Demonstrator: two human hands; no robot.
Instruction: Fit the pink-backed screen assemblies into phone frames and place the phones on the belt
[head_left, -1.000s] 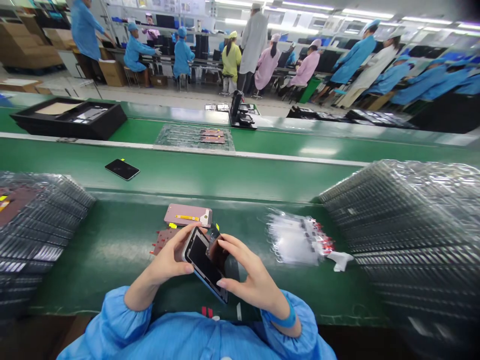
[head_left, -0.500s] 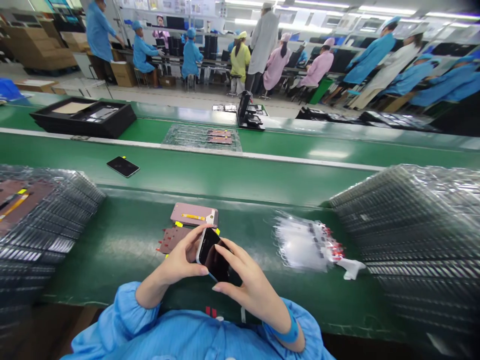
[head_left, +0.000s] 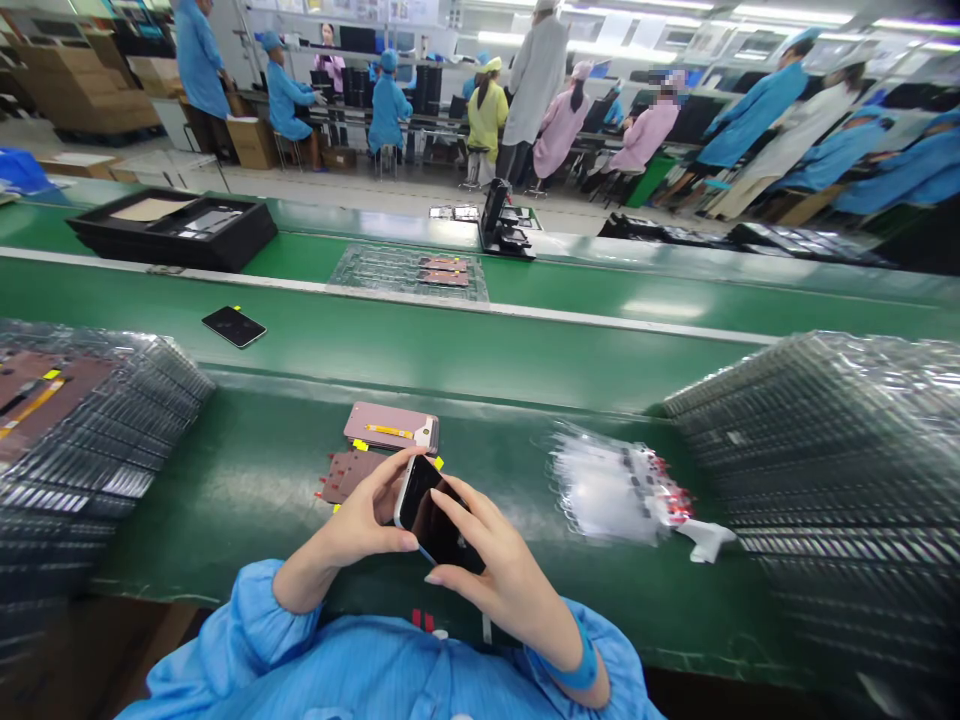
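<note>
A smartphone (head_left: 429,526) with a black glossy screen and a pale edge is tilted between both hands, screen side up. My left hand (head_left: 366,518) grips its left end, thumb along the near edge and fingers around the far side. My right hand (head_left: 501,562) is closed over the other end, with fingertips on the screen and the thumb at the near edge. Just beyond lie a pinkish-brown phone panel (head_left: 367,418) with an orange flex cable and some darker brown pieces (head_left: 346,476) with red tabs, partly hidden by my left hand.
Tall stacks of clear plastic trays stand left (head_left: 161,400) and right (head_left: 795,440). Thin clear films (head_left: 600,485) with red ends lie right of my hands. Another phone (head_left: 234,326) lies on the green conveyor belt (head_left: 450,340). Beyond are a black tray (head_left: 225,250) and co-workers.
The other phone on the belt has slid left. My hands keep their hold on the smartphone, nearly still, while the view has shifted slightly.
</note>
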